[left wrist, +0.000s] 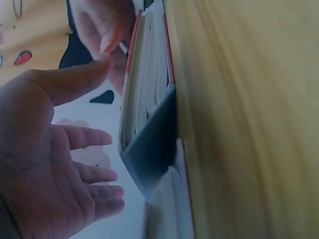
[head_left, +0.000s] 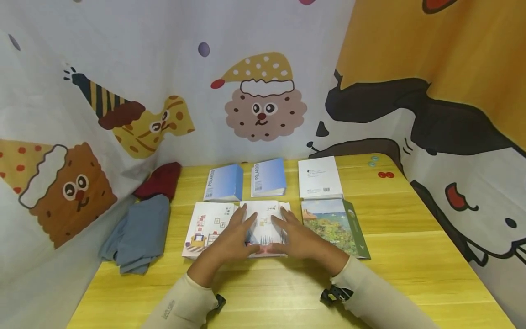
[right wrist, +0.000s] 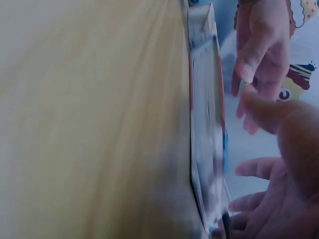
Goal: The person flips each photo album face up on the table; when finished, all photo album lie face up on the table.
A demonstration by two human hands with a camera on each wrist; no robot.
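A thick album [head_left: 266, 234] with a white, blue and pink cover lies flat in the middle of the front row. Over its left side my left hand [head_left: 233, 237] is spread with fingers extended. My right hand [head_left: 299, 236] mirrors it on the right side, fingertips pointing at the cover's upper part. Both thumbs come close together near the album's front edge. In the left wrist view the album's page block [left wrist: 145, 74] shows between its covers, and the left fingers [left wrist: 89, 137] are straight, apart from it. The right wrist view shows the right hand [right wrist: 284, 174] beside the pages.
Left of the middle album lies a white illustrated album [head_left: 209, 224]; right of it, one with a seaside picture [head_left: 328, 224]. Behind stand two blue POLAROID albums [head_left: 223, 183] and a white one [head_left: 320, 178]. Grey-blue cloth [head_left: 144, 228] and dark red cloth [head_left: 162, 180] lie at left.
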